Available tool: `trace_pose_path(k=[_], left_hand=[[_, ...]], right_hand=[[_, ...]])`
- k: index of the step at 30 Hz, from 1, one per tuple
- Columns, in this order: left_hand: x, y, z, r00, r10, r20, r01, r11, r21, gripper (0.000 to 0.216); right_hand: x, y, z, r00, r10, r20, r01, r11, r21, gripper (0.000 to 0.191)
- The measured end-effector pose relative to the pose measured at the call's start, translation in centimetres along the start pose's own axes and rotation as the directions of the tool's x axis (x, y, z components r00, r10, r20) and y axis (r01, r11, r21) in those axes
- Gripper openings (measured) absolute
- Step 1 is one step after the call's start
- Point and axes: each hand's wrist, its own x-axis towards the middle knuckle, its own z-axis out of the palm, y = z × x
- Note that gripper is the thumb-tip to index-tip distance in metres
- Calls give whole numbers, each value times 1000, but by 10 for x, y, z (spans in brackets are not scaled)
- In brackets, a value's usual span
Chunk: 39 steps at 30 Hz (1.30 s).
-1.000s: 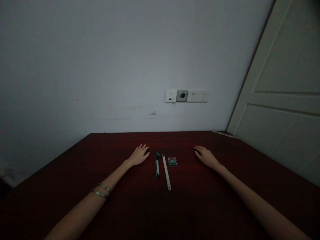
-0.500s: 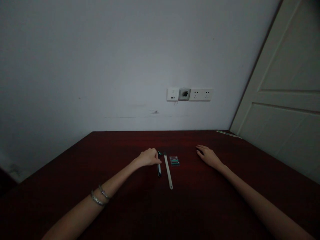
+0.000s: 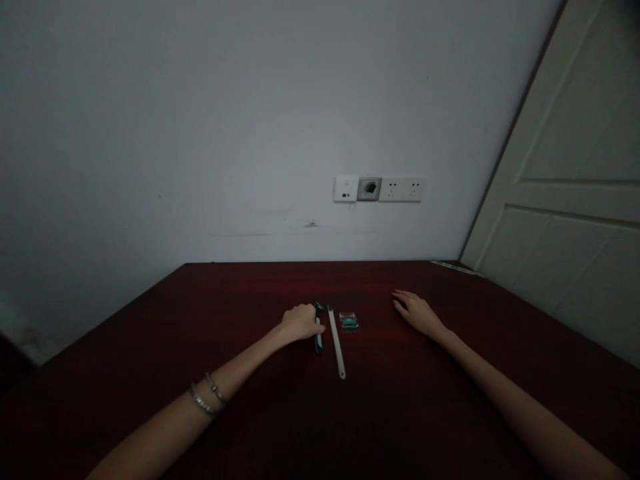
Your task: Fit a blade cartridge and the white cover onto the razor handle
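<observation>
My left hand point(image 3: 303, 323) has its fingers closed round the middle of a razor point(image 3: 319, 343), the thumb lying across the handle. The razor's dark head shows beyond the hand and the handle's lower end sticks out toward me; it appears to rest on the table. Just right of it lies a long, pale, flat stick point(image 3: 337, 347) with a dark tip and a hole at its near end. A small clear case point(image 3: 349, 323) with greenish strips inside sits beside the stick. Palm down on the table, my right hand point(image 3: 419, 313) has its fingers stretched out and holds nothing.
The dark red table point(image 3: 260, 280) meets a pale wall point(image 3: 250, 133) at its far edge. Sockets and a switch plate point(image 3: 380, 189) are on the wall. A white panelled door point(image 3: 575, 187) stands on the right, with a thin strip point(image 3: 457, 268) near the corner.
My left hand has come slightly lower and nearer to me on the razor, its thumb now across the handle. The right hand and the other things have stayed put.
</observation>
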Motion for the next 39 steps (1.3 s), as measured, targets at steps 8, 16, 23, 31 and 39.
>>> trace_pose_path(k=[8, 16, 23, 31, 39], left_hand=[[3, -3, -7, 998, 38, -44, -40, 998, -46, 21], [-4, 6, -28, 974, 166, -156, -199, 954, -225, 32], [-21, 22, -31, 921, 364, -138, -389, 858, -334, 38], [-29, 36, -27, 870, 478, -118, -476, 758, -445, 32], [-31, 28, -47, 920, 389, -43, -375, 845, -382, 37]], right_hand=[[-1, 1, -1, 1000, 4, -26, -2, 997, 72, 46], [4, -47, -23, 965, 53, -257, 64, 901, 428, 37], [-5, -145, -29, 983, 96, 159, -172, 156, 973, 38], [-32, -190, -34, 979, -29, 203, -205, -139, 969, 38], [-33, -189, -47, 996, 88, -5, -9, 162, 987, 34]])
